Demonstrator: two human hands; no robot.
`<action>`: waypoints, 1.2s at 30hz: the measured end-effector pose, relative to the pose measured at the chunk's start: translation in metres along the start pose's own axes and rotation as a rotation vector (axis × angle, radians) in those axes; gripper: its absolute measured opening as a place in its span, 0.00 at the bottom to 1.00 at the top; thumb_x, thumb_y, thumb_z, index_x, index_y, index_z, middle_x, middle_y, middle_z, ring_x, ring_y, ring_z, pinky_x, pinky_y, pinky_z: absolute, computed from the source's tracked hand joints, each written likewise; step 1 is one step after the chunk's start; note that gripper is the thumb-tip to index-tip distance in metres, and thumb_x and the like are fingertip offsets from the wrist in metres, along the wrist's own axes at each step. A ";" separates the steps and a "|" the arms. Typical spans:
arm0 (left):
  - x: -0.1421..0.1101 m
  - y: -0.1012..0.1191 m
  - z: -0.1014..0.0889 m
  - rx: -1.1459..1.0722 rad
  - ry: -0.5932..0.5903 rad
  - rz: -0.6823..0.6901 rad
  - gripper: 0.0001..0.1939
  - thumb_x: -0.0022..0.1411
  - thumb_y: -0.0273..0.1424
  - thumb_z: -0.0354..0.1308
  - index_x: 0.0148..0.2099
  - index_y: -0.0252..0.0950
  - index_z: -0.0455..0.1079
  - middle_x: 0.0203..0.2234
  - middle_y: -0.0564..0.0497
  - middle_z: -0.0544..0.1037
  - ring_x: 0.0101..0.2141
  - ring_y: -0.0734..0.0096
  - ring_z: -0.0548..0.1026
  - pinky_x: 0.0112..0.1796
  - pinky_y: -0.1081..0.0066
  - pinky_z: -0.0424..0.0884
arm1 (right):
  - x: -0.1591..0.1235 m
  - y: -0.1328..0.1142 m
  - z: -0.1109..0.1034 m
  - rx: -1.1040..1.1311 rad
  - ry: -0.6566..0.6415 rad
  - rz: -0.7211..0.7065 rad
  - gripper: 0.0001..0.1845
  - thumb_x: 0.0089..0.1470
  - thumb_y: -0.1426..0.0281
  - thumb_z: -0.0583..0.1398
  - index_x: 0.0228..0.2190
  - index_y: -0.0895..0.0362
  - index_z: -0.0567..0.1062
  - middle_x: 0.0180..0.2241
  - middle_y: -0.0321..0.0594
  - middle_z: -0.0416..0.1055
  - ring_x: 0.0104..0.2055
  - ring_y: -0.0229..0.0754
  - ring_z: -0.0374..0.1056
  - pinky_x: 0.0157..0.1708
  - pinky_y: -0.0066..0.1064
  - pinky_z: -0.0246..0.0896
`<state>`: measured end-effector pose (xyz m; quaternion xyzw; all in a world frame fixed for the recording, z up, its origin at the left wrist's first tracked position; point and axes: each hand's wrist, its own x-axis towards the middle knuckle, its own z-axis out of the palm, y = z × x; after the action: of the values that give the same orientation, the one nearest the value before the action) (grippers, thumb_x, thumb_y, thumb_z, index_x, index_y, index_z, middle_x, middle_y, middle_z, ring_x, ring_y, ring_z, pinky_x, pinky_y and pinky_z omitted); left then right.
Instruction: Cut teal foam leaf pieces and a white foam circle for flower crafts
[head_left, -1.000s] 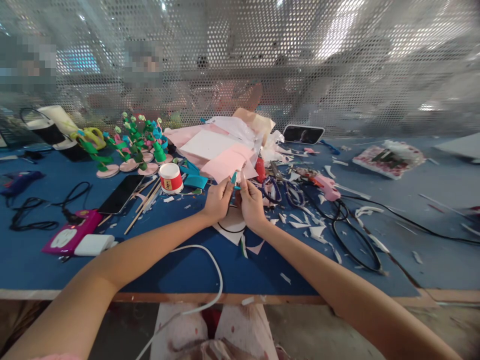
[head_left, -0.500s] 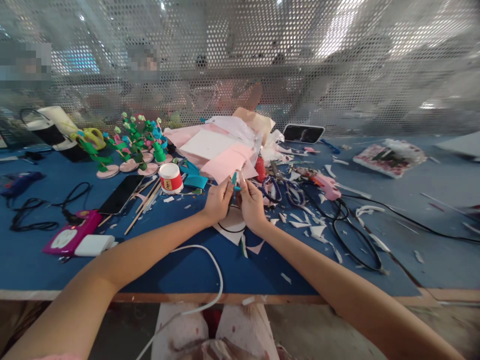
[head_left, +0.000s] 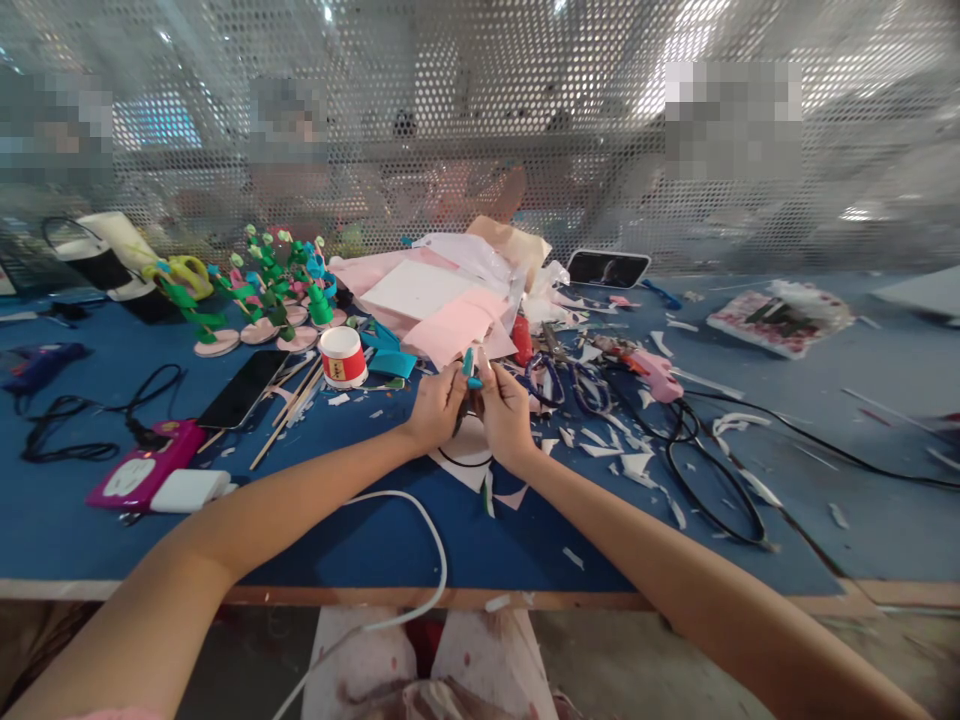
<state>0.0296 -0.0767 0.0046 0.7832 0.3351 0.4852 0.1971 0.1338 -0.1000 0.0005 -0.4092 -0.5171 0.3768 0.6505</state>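
Pressure from left hand [head_left: 436, 410] and right hand [head_left: 508, 414], both pinching a small blue piece [head_left: 474, 383], could crease it

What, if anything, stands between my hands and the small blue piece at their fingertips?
Nothing visible does: your left hand and right hand are both at the blue piece, which shows between them, partly hidden. The pink sheet lies beyond them, not in between.

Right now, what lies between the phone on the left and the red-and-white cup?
In the head view, mainly thin wooden sticks lie between the phone and the cup.
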 end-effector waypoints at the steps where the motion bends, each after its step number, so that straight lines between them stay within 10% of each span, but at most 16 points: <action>1: 0.000 0.000 0.000 -0.005 0.002 0.009 0.23 0.66 0.45 0.33 0.29 0.36 0.60 0.17 0.53 0.66 0.19 0.76 0.65 0.24 0.74 0.59 | -0.001 0.000 0.000 -0.007 -0.001 -0.012 0.27 0.48 0.46 0.54 0.18 0.54 0.55 0.14 0.27 0.47 0.16 0.30 0.43 0.16 0.27 0.40; 16: 0.007 -0.009 -0.003 0.418 0.106 0.133 0.23 0.68 0.40 0.30 0.26 0.36 0.57 0.13 0.53 0.64 0.16 0.76 0.63 0.21 0.72 0.51 | 0.009 -0.007 -0.014 -0.584 -0.028 -0.386 0.16 0.57 0.61 0.49 0.21 0.54 0.56 0.18 0.32 0.54 0.20 0.34 0.52 0.23 0.28 0.45; 36: 0.005 -0.010 0.001 0.172 0.094 0.009 0.24 0.67 0.43 0.32 0.34 0.34 0.63 0.18 0.52 0.68 0.21 0.74 0.66 0.25 0.73 0.60 | 0.008 -0.001 -0.006 -0.402 -0.046 -0.233 0.21 0.57 0.54 0.47 0.20 0.54 0.53 0.16 0.28 0.48 0.18 0.31 0.46 0.19 0.26 0.43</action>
<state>0.0292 -0.0658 0.0010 0.7752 0.3806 0.4918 0.1111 0.1413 -0.0941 0.0036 -0.4594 -0.6402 0.1979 0.5830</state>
